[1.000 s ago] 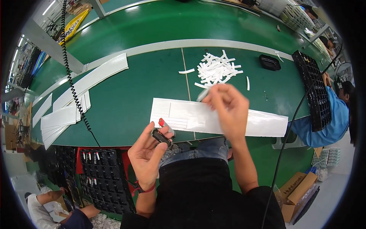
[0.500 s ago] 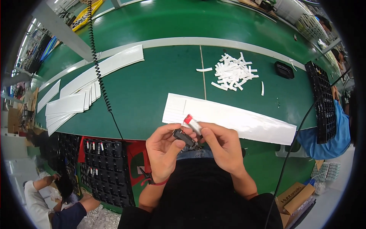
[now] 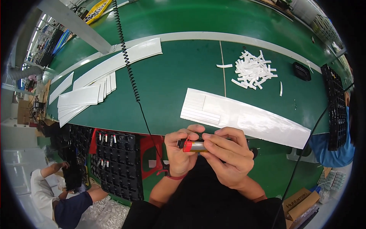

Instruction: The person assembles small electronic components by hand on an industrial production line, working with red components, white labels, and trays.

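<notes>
Both my hands meet close in front of my body, just below the table's near edge. My left hand [image 3: 180, 157] is closed on a small black plastic housing [image 3: 180, 143], most of which the fingers and the battery hide. In my right hand [image 3: 230, 158] the fingers pinch a silver cylindrical battery [image 3: 196, 147] with a red end. The battery lies level along the housing, its red end to the left; whether it sits inside cannot be seen. Beyond the hands, a white adhesive-looking sheet [image 3: 248, 116] with cut lines at its left end rests on the green table [image 3: 167, 80].
White strips [image 3: 253, 70] are heaped at the back right, near a small black tray [image 3: 302, 71]. White sheets [image 3: 80, 95] lie at left. A coiled black cable [image 3: 129, 70] hangs across the table. Black trays [image 3: 119, 164] with batteries stand lower left, near a seated person [image 3: 47, 194].
The battery has turned from tilted to level and now lies against the black housing. Both hands have drawn together around them. The whole view has shifted, moving the table rightward in the picture.
</notes>
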`<state>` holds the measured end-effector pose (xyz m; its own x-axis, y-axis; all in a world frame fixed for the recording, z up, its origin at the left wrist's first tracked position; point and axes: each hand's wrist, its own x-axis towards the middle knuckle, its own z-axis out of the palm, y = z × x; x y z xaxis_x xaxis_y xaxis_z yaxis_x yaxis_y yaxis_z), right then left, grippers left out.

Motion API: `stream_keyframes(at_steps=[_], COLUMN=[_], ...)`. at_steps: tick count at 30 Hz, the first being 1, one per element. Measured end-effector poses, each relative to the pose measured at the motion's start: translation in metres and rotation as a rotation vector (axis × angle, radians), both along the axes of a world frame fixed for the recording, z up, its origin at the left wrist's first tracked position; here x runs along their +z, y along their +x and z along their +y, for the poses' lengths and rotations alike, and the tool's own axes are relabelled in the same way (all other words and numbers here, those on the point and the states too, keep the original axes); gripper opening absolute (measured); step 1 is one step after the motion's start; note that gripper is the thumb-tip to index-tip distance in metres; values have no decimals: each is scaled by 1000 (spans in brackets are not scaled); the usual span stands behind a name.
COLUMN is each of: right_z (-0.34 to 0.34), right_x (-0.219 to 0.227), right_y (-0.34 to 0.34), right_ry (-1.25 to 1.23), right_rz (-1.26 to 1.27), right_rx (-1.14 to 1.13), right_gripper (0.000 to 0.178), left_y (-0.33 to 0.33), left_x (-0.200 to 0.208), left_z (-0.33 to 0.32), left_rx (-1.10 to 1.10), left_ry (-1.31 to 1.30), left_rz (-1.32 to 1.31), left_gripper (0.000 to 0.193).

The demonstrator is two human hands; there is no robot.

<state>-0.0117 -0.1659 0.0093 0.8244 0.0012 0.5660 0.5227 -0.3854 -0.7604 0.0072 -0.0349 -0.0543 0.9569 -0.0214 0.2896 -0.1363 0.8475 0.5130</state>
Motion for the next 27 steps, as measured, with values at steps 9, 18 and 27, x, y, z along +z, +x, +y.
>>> stream_keyframes(at_steps=[9, 18, 27], right_z=[-1, 7, -53], right_x=[0, -16, 27], right_y=[3, 11, 39], right_ry=[-40, -21, -190], right_rz=[-46, -36, 934], right_rx=[-36, -60, 389], right_gripper=[39, 39, 16], left_y=[8, 3, -1], left_x=[-6, 3, 27], left_z=[4, 5, 20], left_rx=[-10, 181, 52], left_ry=[37, 346, 760], left_rz=[-82, 173, 152], left_gripper=[46, 43, 40])
